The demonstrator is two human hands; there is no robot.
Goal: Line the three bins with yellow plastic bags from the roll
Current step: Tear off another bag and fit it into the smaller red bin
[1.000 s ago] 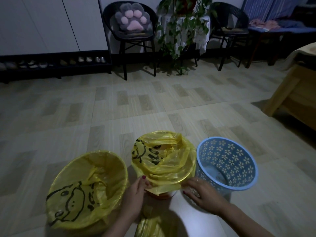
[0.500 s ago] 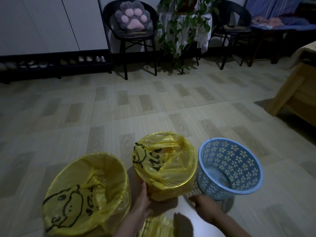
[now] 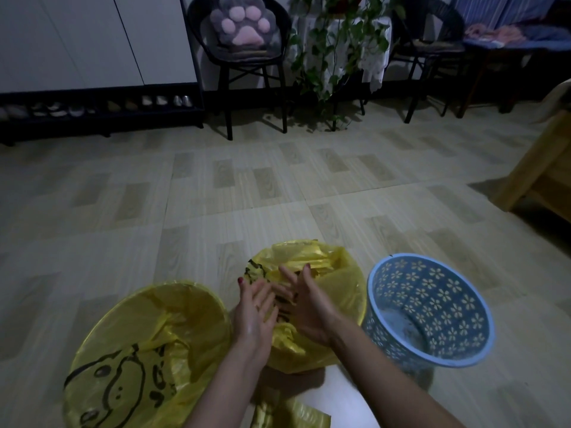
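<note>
Three bins stand in a row on the floor in front of me. The left bin (image 3: 148,350) is lined with a yellow bag printed with a black cartoon figure. The middle bin (image 3: 336,282) has a yellow bag over its rim. Both hands are inside its mouth, flat and spread: my left hand (image 3: 255,310) and my right hand (image 3: 309,304), fingers pressing on the crumpled plastic. The blue bin (image 3: 432,310) with a flower pattern on the right has no bag in it. More yellow bag plastic (image 3: 287,412) lies at the bottom edge between my arms.
A black chair (image 3: 244,66) with a paw cushion, a trailing plant (image 3: 333,57) and a second chair (image 3: 429,57) line the far wall. A low shoe rack (image 3: 92,109) runs at the left. Wooden furniture (image 3: 543,180) stands at the right.
Both hands left the outer rim of the middle bin, rose and went into its mouth. The bag now sits lower over the bin's rim.
</note>
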